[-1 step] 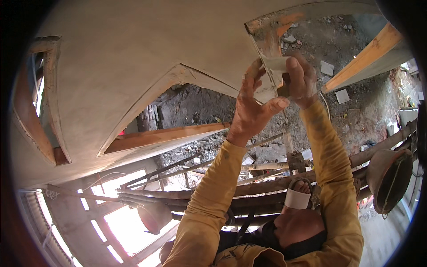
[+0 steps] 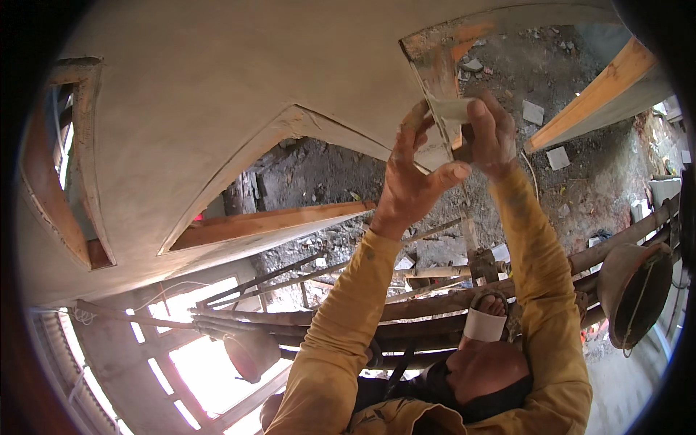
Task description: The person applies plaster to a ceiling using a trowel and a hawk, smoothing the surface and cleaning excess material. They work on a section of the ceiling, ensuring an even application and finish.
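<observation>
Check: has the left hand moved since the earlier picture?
No; the left hand shows no visible shift either way against the long wooden edge to its left.

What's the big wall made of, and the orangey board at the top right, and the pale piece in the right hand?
The wall looks like matt plaster or cement: smooth, grey-beige, no visible joints. The orangey board is probably bare wood, given its streaky colour. The pale piece in the right hand looks smooth; maybe plastic or metal, I can't tell.
</observation>
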